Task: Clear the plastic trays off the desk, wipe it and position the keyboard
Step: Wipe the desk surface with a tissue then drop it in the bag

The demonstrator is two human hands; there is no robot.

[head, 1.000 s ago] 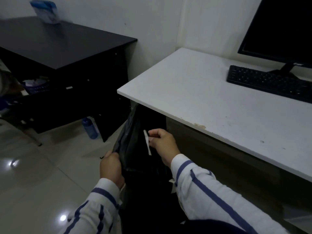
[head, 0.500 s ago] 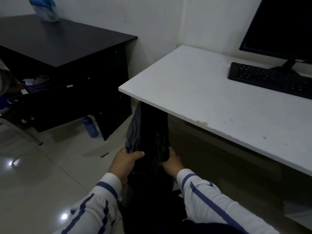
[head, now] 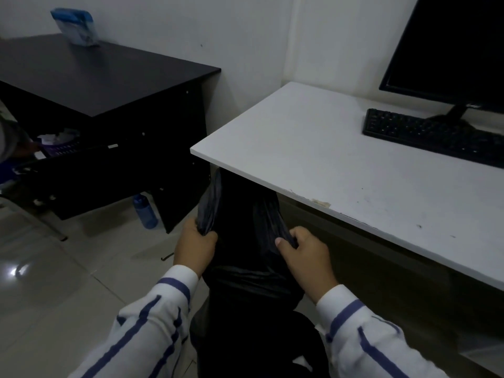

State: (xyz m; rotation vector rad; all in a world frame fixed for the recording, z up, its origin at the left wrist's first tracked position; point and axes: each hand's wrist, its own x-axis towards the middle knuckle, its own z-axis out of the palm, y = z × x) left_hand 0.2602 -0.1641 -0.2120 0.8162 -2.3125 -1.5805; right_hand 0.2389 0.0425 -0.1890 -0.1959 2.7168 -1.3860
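A black plastic bag (head: 245, 222) hangs below the front left corner of the white desk (head: 313, 148). My left hand (head: 195, 248) grips the bag's left edge and my right hand (head: 302, 255) grips its right edge, holding its mouth between them. What lies inside the bag is too dark to see. A black keyboard (head: 433, 136) lies at the back right of the desk, under a black monitor (head: 452, 47). No plastic trays show on the desk top.
A dark desk (head: 90, 75) stands to the left with a blue-and-white packet (head: 75, 27) on it. A blue bottle (head: 144, 211) stands on the tiled floor beside it. A basket of papers (head: 61, 144) sits under that desk.
A second ago my right hand held a small white strip at the bag's mouth; the strip is gone from view. Both hands now grip the bag's edges, a little farther apart.
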